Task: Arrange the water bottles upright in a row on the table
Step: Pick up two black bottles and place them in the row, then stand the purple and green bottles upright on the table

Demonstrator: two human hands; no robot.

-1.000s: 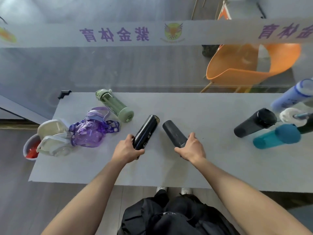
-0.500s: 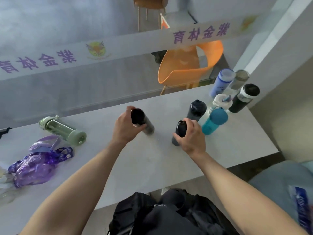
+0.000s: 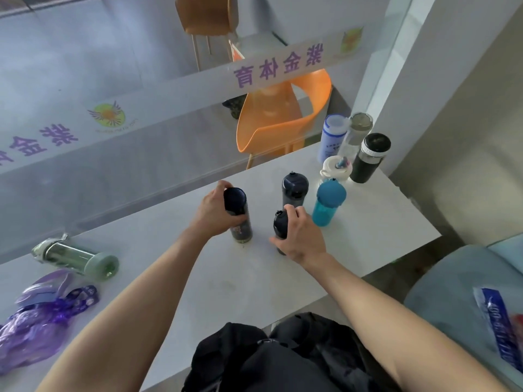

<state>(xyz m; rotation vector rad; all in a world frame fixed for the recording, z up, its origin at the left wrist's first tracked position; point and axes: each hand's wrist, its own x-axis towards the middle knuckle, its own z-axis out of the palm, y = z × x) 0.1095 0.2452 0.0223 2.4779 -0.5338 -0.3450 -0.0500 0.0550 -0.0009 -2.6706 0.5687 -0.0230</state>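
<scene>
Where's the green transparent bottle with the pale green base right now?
In the head view, the green transparent bottle lies on its side at the table's left end, just beyond the purple bottle, well left of the left hand.

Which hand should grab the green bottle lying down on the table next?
Probably the left hand: the clear green plastic bottle lies on its side, far left. The right hand grips a black bottle farther away.

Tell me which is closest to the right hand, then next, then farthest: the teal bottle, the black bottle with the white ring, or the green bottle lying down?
1. Teal bottle, just beyond the right hand.
2. Black bottle with the white ring, far right corner.
3. Green bottle, lying far left.
</scene>
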